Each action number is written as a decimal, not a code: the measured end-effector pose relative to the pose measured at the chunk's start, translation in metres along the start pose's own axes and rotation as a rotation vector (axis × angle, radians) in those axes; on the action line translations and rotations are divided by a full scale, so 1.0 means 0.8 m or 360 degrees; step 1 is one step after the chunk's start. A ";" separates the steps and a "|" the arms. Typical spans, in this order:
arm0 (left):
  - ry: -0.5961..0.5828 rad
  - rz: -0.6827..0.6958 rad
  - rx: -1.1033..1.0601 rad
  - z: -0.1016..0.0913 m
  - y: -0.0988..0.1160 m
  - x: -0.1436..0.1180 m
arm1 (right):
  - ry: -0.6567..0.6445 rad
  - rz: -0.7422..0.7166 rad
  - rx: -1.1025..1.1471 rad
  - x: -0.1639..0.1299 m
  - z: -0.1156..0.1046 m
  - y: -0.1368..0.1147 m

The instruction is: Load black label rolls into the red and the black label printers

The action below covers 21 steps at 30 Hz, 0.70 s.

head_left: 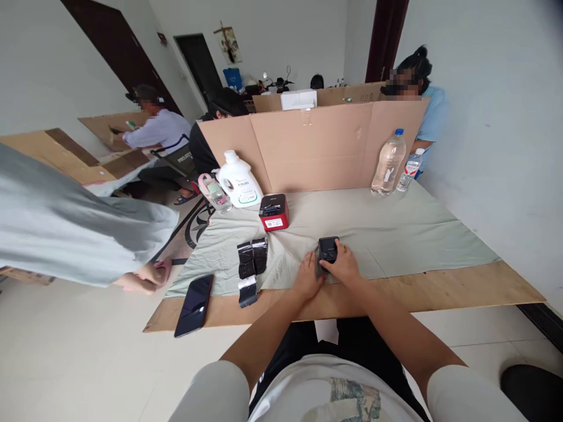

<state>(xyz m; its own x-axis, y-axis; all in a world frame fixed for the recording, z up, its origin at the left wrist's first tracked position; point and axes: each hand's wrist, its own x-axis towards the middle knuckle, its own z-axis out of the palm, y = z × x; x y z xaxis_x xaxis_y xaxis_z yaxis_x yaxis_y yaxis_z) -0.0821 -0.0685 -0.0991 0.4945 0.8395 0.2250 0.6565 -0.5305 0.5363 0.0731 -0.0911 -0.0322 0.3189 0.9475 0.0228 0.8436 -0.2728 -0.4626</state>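
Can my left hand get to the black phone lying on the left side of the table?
Probably yes: the left hand has bare board between it and the phone; the black packets sit further back.

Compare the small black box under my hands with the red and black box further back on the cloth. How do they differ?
The small black box is all black, while the red and black box has red sides under a black top and a white label on its front. The black one looks smaller and lies near the cloth's front edge, touched by the right hand and left hand; the red one sits farther back, untouched. Both rest on the green cloth.
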 end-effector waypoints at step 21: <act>-0.0699 0.0385 0.0492 -0.055 0.035 -0.042 | 0.0429 0.0671 0.0104 0.239 -0.099 0.162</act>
<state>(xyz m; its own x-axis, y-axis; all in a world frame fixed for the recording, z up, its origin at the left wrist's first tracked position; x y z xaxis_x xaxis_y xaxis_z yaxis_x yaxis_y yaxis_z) -0.1053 -0.1068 -0.0560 0.7972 0.5982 -0.0820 0.5988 -0.7658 0.2345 0.2771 0.0413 -0.0178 0.7336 0.6780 0.0463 0.5912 -0.6032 -0.5354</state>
